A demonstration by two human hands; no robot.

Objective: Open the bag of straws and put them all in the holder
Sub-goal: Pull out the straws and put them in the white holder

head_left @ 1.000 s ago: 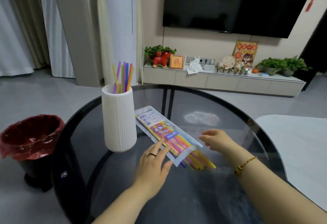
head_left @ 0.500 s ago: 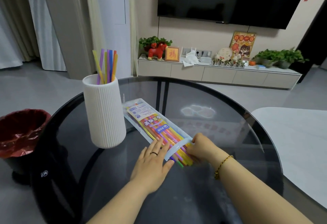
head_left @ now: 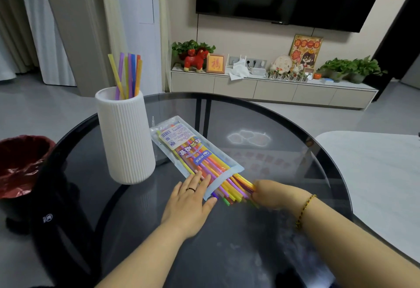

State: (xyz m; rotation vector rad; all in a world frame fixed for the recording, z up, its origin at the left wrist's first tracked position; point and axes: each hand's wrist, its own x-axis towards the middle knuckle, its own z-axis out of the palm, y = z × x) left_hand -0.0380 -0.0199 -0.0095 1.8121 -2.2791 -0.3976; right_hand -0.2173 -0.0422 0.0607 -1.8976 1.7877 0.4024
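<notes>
Right hand [head_left: 271, 193] closed around the near ends of the coloured straws [head_left: 236, 186] jutting from the open mouth of the bag [head_left: 192, 151]; left hand [head_left: 189, 200] flat, fingers spread, pressing on the bag's near end. Bag flat on the dark glass table [head_left: 261, 117], just right of the white ribbed holder [head_left: 126, 137] (a few straws already upright inside). Red-lined bin [head_left: 21, 165] off the table's left edge.

L hand [head_left: 189, 204] flat, R hand [head_left: 271, 194] pinching
</notes>
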